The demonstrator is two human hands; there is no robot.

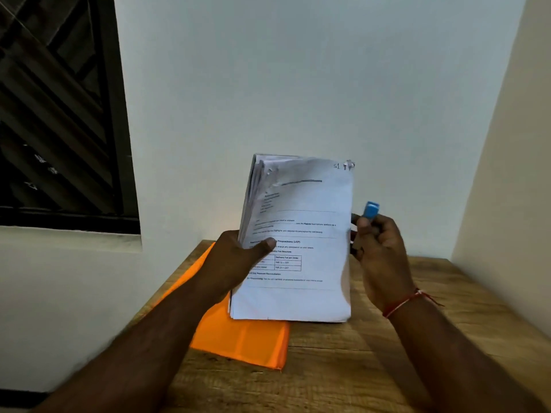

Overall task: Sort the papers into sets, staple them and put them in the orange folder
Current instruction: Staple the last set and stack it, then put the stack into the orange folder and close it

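Above brown wooden worktop (387, 368): thick stack of white printed papers (304, 257), upright, long axis vertical, heading uppermost, gripped at left edge by left hand (235, 263). Right hand (378, 254) curled round small blue stapler (371, 210) alongside. Flat orange folder (238, 338) below.

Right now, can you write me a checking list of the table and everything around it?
Surface: wooden table, set in a corner.
Job's things: papers in a thick stack held upright, top page marked S1; orange folder lying flat on the table, partly behind the stack; blue stapler, mostly hidden, so that name is a guess.
Clutter: nothing seen.
Hands: left hand grips the papers, thumb on the front page; right hand holds the stapler beside the stack's right edge, with a red thread on its wrist.
Cables: nothing seen.
Surroundings: pale wall behind; dark window at the left.
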